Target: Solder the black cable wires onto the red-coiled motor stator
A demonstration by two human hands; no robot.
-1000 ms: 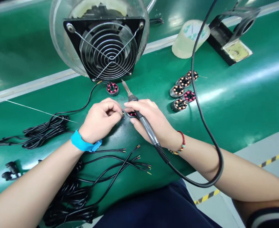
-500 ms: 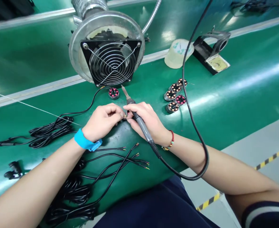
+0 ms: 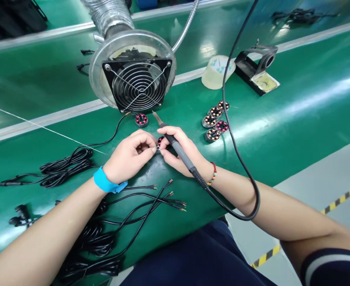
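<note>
- Left hand point(image 3: 129, 157) pinched shut, fingertips on a thin wire end at the small red coil part point(image 3: 160, 141) at centre of the green surface point(image 3: 282, 119).
- Right hand point(image 3: 181, 153) clenched round soldering iron point(image 3: 177, 149), handle laid across the palm, tip pointing far-left toward the fan; thumb and forefinger of the same hand also pressed against the coil part.
- Coil part sat between both sets of fingertips, mostly hidden by them, just near of the fan housing point(image 3: 137, 83).
- Second red coil part point(image 3: 141, 119) lay on the surface just left of the iron tip, wired to a black lead; iron tip apart from both parts.
- Cluster of finished-looking coil parts point(image 3: 214, 122) to the right; black cables point(image 3: 145, 200) with stripped ends near, below the hands; more coiled cable point(image 3: 64, 167) at left.
- Versus the earlier frames: hands kept the same pinch and the same hold on the iron; tip stayed raised off the joint. Fan, tape roll point(image 3: 218, 71) and iron stand point(image 3: 257, 67) appeared farther and smaller, so head pulled back and tilted; hands barely shifted.
- Judged: wire still being positioned, no heat applied at this moment.
</note>
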